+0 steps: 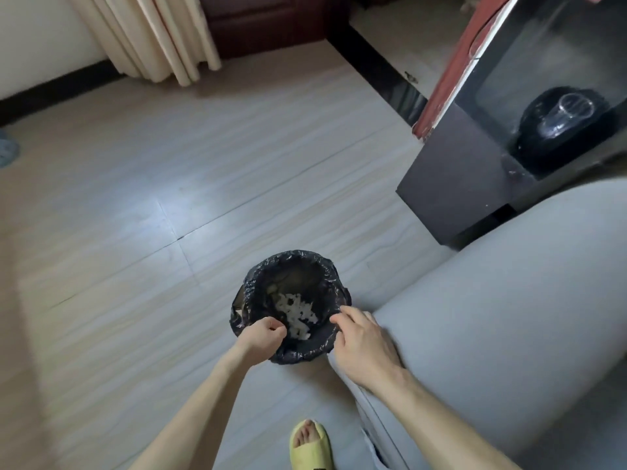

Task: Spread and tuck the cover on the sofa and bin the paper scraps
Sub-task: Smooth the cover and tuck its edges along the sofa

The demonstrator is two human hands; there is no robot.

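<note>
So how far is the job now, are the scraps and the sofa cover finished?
Done, it seems: white paper scraps lie inside the black-lined bin, and the grey sofa cover lies smooth. In hand: the left hand, fingers curled, and the right hand are both at the bin's rim. Remaining: no scraps show on the floor; whether the cover is tucked, I cannot tell.

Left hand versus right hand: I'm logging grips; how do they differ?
The left hand is curled like a fist at the bin's near rim; the right hand lies flatter, fingers reaching its right rim. The left hand is on the floor side, the right hand on the sofa cover side. Both reach the bin.
</note>
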